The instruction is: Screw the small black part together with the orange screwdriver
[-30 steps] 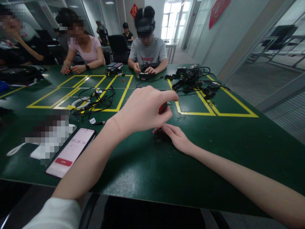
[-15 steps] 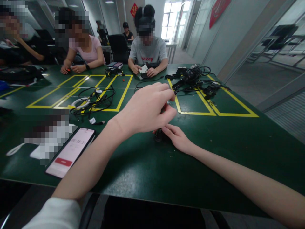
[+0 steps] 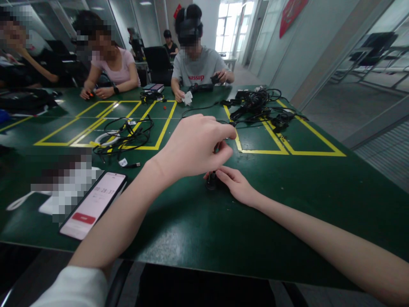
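Observation:
My left hand [image 3: 200, 147] is raised over the table, palm down, with its fingers curled and the thumb close to them. A bit of something shiny shows at its fingertips, but the back of the hand hides most of it. Lower and to the right, my right hand [image 3: 237, 184] rests at the tabletop, its fingers closed round a small black piece with a round base [image 3: 211, 184]. That piece stands upright on the green table [image 3: 204, 230], directly below my left hand, which partly covers its top.
A phone [image 3: 94, 204] showing a timer lies left of my left forearm, beside a blurred white item. Coiled cables [image 3: 128, 134] lie at mid-left, and a tangle of black cables [image 3: 258, 104] at the back right. Yellow tape [image 3: 319, 155] marks the table. Co-workers sit opposite.
My left fingers have shifted slightly left; my right hand keeps its place on the black piece. Opposite, a co-worker's hands have parted, one lifting a dark item, the other holding a white piece.

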### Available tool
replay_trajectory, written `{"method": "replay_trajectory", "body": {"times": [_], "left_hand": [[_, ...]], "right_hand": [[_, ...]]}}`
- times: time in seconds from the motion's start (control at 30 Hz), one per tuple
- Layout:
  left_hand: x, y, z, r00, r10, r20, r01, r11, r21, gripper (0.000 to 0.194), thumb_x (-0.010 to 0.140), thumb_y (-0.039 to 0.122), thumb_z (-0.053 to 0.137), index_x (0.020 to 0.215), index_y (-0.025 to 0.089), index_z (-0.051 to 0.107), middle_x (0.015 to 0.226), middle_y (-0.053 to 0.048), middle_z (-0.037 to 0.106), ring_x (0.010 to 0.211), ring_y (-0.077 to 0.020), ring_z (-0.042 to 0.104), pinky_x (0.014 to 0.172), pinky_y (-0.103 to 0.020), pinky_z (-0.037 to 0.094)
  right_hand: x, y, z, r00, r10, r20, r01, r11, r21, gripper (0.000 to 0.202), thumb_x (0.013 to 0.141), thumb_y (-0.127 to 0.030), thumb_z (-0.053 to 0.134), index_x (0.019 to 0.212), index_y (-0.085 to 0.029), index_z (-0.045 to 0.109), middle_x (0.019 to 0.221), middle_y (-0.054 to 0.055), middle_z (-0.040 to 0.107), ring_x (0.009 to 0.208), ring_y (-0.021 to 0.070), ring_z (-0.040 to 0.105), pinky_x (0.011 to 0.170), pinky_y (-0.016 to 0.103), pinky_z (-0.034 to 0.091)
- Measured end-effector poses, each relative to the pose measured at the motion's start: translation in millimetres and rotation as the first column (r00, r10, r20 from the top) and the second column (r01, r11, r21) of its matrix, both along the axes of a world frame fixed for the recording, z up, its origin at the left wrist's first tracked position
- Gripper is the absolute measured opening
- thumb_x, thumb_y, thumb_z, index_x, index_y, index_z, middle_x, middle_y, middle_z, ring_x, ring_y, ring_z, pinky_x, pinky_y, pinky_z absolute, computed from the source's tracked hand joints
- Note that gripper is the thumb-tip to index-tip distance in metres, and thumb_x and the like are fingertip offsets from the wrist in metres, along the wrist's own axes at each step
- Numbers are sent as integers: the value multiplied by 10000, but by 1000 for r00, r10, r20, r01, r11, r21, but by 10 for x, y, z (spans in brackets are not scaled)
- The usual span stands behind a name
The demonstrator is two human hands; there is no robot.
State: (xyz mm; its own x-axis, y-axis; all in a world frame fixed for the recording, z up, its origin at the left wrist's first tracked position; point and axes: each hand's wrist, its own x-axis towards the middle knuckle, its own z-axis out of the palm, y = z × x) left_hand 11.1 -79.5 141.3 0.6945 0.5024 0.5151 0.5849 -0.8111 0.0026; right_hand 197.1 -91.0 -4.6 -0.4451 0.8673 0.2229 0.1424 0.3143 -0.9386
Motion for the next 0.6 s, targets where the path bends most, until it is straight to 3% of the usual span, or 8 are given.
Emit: {"method": "replay_trajectory", "body": {"times": [0.17,0.33,0.5,0.6], "left_hand": [[-8,-8,2,999,-32,-36,32,999,8,371,883,141,489,1092,170,793,1026,-95,755,894,-206,701,776,-320,545],[-1,0,-39,999,8,-38,-6,998,59,390,889,107,474,1098,214,786,1166,-68,745,892,-180,717,724,-292,521],[2,4,-41,1000,1,-11,-1,999,52,385,942,140,462,1155,214,774,1030,-56,787,901,-189,731,733,-284,512],[-1,-2,-14,999,-30,-19,31,999,31,326,927,174,502,1089,181,784,941,-70,780,868,-204,718,745,-303,519]], "right_hand": [[2,0,-5,1000,-2,-4,2,1000,-1,480,1031,-639,525,999,-223,764,1052,64,823,1049,259,752,1008,393,560],[10,11,-24,1000,-8,13,8,1000,13,454,1044,-604,511,1016,-228,763,1061,61,823,1052,256,749,1007,395,555],[10,12,-23,1000,-5,22,5,1000,10,480,1032,-644,511,1013,-235,762,1061,60,822,1052,256,747,1013,394,551],[3,11,-29,1000,2,-2,-2,1000,2,525,1013,-691,517,1001,-227,763,1053,67,820,1058,264,751,1008,395,556]]}}
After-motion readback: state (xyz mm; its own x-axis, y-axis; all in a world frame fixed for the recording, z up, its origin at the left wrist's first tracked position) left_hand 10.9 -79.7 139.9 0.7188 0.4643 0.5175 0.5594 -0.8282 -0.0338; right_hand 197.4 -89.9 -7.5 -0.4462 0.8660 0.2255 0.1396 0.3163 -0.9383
